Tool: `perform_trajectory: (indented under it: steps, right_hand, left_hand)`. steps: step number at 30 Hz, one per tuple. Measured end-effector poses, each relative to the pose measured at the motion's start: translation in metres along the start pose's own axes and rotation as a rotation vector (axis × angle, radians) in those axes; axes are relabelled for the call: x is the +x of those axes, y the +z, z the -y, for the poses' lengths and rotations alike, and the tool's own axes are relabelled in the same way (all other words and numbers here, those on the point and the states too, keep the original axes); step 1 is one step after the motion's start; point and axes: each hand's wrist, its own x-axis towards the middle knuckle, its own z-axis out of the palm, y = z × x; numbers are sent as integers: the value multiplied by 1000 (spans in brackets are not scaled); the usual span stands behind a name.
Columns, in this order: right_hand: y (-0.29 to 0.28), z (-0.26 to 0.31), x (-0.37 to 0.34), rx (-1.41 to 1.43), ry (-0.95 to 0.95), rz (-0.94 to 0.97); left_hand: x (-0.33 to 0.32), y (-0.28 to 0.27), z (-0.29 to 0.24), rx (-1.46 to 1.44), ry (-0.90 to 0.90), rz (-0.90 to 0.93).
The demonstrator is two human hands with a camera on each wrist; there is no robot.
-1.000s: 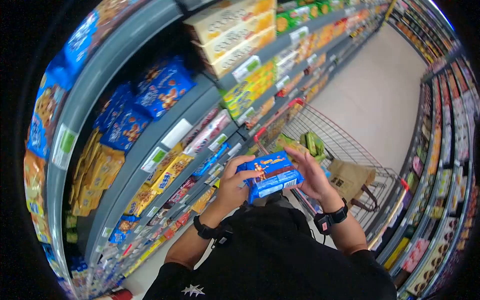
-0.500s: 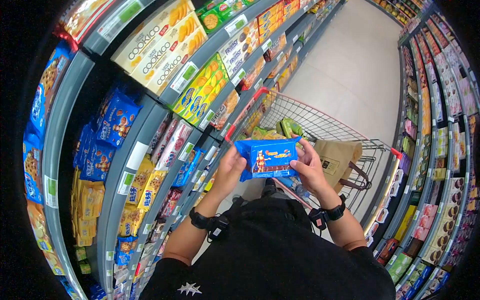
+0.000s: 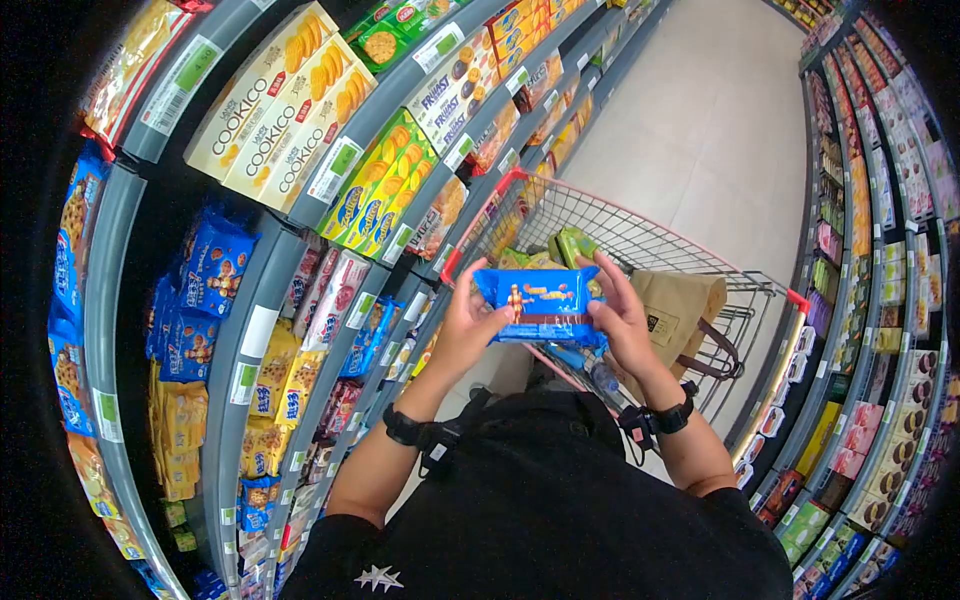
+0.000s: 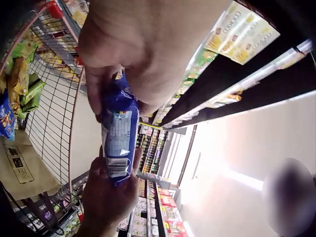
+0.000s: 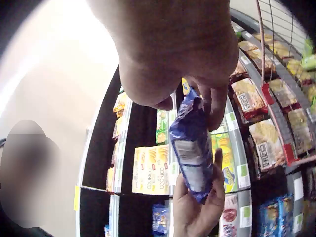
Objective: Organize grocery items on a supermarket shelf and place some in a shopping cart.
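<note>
A blue snack packet [image 3: 545, 300] with a small cartoon figure on its front is held up before the chest. My left hand [image 3: 472, 318] grips its left end, thumb on the front. At the right end, my right hand [image 3: 625, 325] holds it with the thumb on the front and fingers behind. In the left wrist view, a side of the packet [image 4: 118, 140] with a barcode and printed panel faces the camera, one hand at each end. The right wrist view shows the packet's other side [image 5: 190, 153], also between both hands.
A wire shopping cart [image 3: 640, 215] stands just ahead, holding a brown bag [image 3: 670, 315] and green snack packs [image 3: 575, 245]. Shelving on the left carries COOKICO boxes [image 3: 285, 110], blue bags [image 3: 215, 265] and yellow packs [image 3: 275, 385]. Another stocked shelf [image 3: 860, 400] lines the right; aisle floor [image 3: 690, 120] stretches ahead.
The packet has turned from a tilted pose to lie level, front facing up toward the head. My right hand, spread beside it earlier, now grips its right end. The head view has shifted too.
</note>
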Motion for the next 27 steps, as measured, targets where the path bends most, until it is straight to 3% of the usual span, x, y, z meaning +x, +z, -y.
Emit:
perform_trajectory:
  steps: [1, 3, 4, 5, 7, 9, 11, 13, 15, 17, 19, 20, 21, 23, 25, 26, 27]
  right_hand:
    - [-5, -1, 0, 0, 2, 0]
    - [-17, -5, 1, 4, 61, 180]
    - [-22, -14, 2, -166, 42, 212]
    - [-19, -11, 1, -169, 42, 216]
    - [-10, -4, 0, -613, 27, 256]
    - [-18, -28, 0, -634, -7, 236]
    - [-20, -41, 1, -526, 398, 147]
    - [-37, -88, -3, -731, 379, -16]
    - [-50, -121, -5, -881, 377, -29]
    - [-52, -136, -8, -907, 501, -23]
    - [-51, -154, -6, -1196, 480, 103]
    - [-40, -139, -5, -1173, 604, 111]
    - [-32, -146, 12, -1195, 562, 156]
    - [-36, -168, 11, -1278, 211, 107]
    - [7, -165, 60, -1170, 136, 218]
    - [35, -147, 72, -1039, 96, 299]
    - [73, -131, 92, -916, 28, 404]
  left_hand:
    - [4, -2, 6, -1, -2, -1]
    - [11, -5, 11, -134, -276, -46]
    - [10, -9, 10, -65, -419, 6]
    - [11, -14, 14, -67, -416, 3]
    - [17, -29, 35, -243, -602, 214]
    - [15, -43, 52, -135, -706, 355]
    - [6, -52, 51, 26, -774, 302]
    - [-6, -65, 48, 109, -666, 241]
    - [-19, -86, 46, 105, -527, 181]
    - [-32, -111, 30, 99, -437, 74]
    - [-52, -142, 16, 80, -331, -40]
    - [-55, -148, 15, 75, -251, -97]
    - [-66, -163, 1, 62, -136, -203]
    - [-81, -172, -21, 77, -75, -296]
    - [-106, -193, -47, 68, 185, -448]
    - [-109, -194, -51, 55, 167, -440]
    - [-126, -199, -83, 85, 310, -520]
